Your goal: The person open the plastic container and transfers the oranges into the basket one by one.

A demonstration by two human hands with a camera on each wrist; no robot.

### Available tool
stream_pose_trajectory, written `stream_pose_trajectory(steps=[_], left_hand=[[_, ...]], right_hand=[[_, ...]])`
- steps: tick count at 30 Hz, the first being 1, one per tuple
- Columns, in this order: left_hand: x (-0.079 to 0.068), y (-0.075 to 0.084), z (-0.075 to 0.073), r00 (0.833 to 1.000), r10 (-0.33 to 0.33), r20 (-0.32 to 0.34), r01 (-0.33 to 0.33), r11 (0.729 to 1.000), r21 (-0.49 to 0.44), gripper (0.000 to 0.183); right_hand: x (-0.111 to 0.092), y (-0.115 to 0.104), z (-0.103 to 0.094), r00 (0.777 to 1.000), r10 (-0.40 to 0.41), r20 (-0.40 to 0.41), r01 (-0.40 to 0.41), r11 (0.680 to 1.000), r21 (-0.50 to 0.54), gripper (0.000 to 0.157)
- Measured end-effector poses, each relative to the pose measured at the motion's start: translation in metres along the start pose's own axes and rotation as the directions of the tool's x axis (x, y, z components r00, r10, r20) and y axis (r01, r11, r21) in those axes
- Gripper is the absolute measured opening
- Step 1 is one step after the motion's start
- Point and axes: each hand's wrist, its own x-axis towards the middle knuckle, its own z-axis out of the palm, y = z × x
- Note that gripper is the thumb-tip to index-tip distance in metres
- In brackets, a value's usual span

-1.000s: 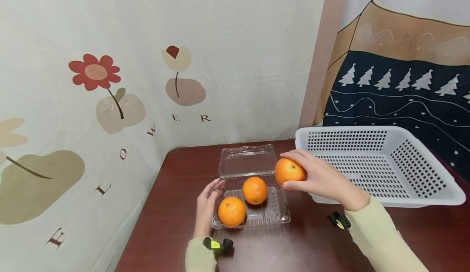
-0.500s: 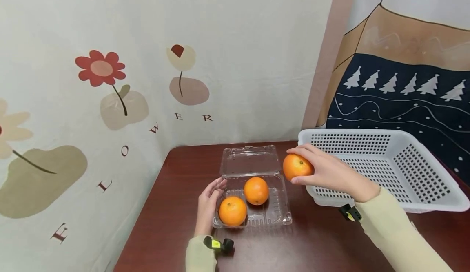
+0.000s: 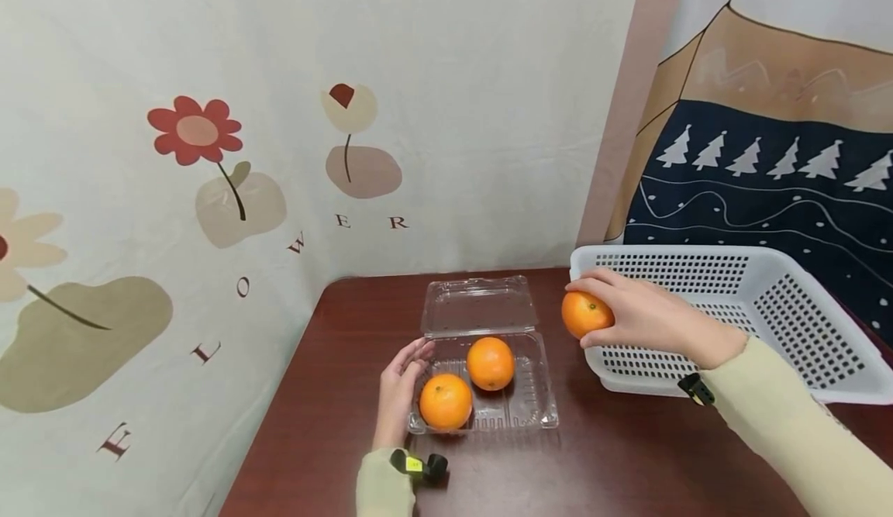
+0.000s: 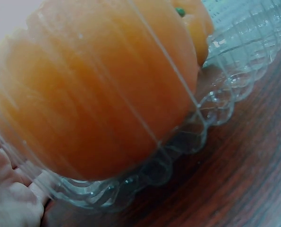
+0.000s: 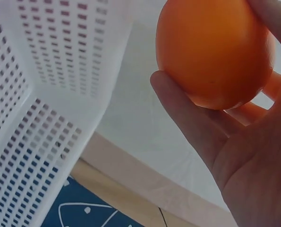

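In the head view my right hand (image 3: 638, 315) grips an orange (image 3: 586, 315) between thumb and fingers, held up by the near left rim of the white basket. The right wrist view shows that orange (image 5: 216, 52) raised, with thumb and fingers around it. My left hand (image 3: 401, 385) rests with fairly straight fingers along the left side of a clear plastic clamshell box (image 3: 530, 401), its lid (image 3: 480, 306) folded back. Inside the box lie two oranges, a near-left orange (image 3: 446, 401) and a farther orange (image 3: 491, 363). Through the clear wall, the left wrist view shows the nearer orange (image 4: 97, 90) close up.
A white perforated basket (image 3: 802, 323) stands on the right of the dark red wooden table (image 3: 300, 424). Pale cloth with printed flowers (image 3: 474, 114) hangs behind and on the left. A dark cloth with white trees (image 3: 753, 191) hangs behind the basket.
My right hand has carried its orange rightward, from above the box's right edge to the basket's left rim. The left hand stays at the box, and the view has shifted slightly.
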Motion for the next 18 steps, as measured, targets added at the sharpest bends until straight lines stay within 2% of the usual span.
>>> stream_pose_trajectory(steps=[3,11,18], left_hand=[[0.0,0.0,0.0,1.0,-0.018,-0.002,0.018,1.0,-0.003,0.035],[0.0,0.0,0.001,1.0,-0.028,-0.007,0.028,1.0,0.013,0.034],[0.001,0.001,0.0,1.0,-0.026,-0.01,0.026,1.0,0.013,0.034]], right_hand=[[0.0,0.003,-0.001,1.0,-0.005,0.015,0.005,1.0,0.0,0.072],[0.002,0.006,-0.003,0.999,-0.038,-0.009,0.038,0.999,0.008,0.063],[0.005,0.013,-0.004,0.999,-0.04,0.004,0.04,0.999,0.016,0.061]])
